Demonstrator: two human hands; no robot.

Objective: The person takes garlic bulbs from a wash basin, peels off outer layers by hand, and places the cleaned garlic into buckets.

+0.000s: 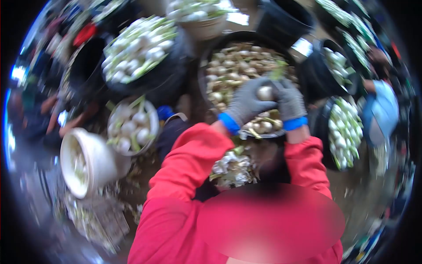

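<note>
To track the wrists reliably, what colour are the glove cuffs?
Both cuffs are bright blue, below grey gloves; the head view shows it.

grey gloves (pixel 252 99) with blue cuffs (pixel 295 123), red sleeves (pixel 189 154), white bulb (pixel 265 93), black and white tubs (pixel 81 163)

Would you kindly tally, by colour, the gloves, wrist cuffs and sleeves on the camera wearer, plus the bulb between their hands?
Grey gloves: 2
Blue cuffs: 2
Red sleeves: 2
White bulb: 1
Total: 7
</note>
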